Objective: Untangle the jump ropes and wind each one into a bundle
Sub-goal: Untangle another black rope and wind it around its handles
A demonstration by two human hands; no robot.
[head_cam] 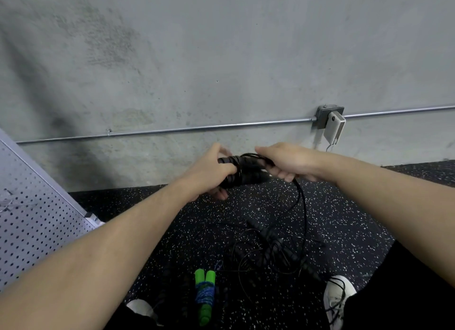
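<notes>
Winding is about half done, I'd say. Going left to right: there's a pegboard panel (pixel 29 221) leaning at the left edge with nothing hanging on the part I can see. Low on the floor (pixel 172 206), between the shoes, lies a green-handled rope (pixel 204 296), already wrapped into a tidy bundle, so that one looks finished.

Up in the middle, the left hand (pixel 211 172) grips the black handles (pixel 242 169) with fingers curled round them, held out in front near the wall. Several turns of cord are already wrapped over those handles. The right hand (pixel 285 165) is closed on the black cord (pixel 301 199), pinching it next to the handles, and the loose tail drops from there down to the floor. So this bundle is underway, not done.

Below and a bit right, a black tangle (pixel 275 251) of cords and handles sits on the floor, still a mess. Can't tell how many ropes are in it.

Containers: none in view, really. Only an outlet box (pixel 328 115) on the wall with a white charger (pixel 334 128) plugged in.
</notes>
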